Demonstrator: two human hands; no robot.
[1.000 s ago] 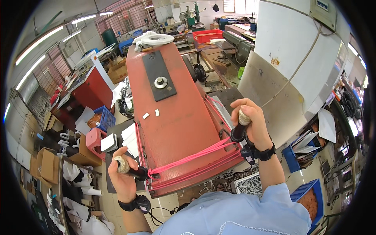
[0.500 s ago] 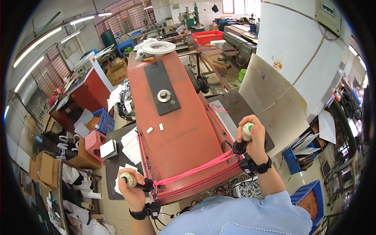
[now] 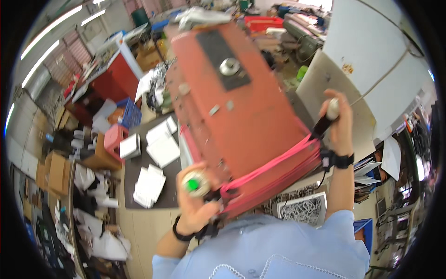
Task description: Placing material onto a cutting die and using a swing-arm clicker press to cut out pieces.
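Both hands are on the handles of a wide red machine head (image 3: 260, 135), blurred by motion. My left hand (image 3: 193, 211) curls round the left handle (image 3: 197, 182), a pale wrapped grip with a green button at its end. At the right corner my right hand (image 3: 343, 128) grips the right handle (image 3: 332, 109), pale at the top and black below. Pink cord (image 3: 274, 162) stretches across the machine's near edge between the handles. On top are a black plate (image 3: 218, 56) with a round bolt and two small pale pieces (image 3: 222, 108).
Left of the machine, stacks of white sheets (image 3: 162, 149) lie on a dark table (image 3: 132, 183). A pink stool (image 3: 114, 137) and blue crate (image 3: 131, 112) stand beyond. White tray (image 3: 302, 209) of metal-looking scraps sits beneath the near edge. A pale cabinet (image 3: 371, 60) rises at right.
The red machine head has swung to the right, with both hands moving along on its handles. More of the dark table and its white sheets shows at left. The view has shifted somewhat too.
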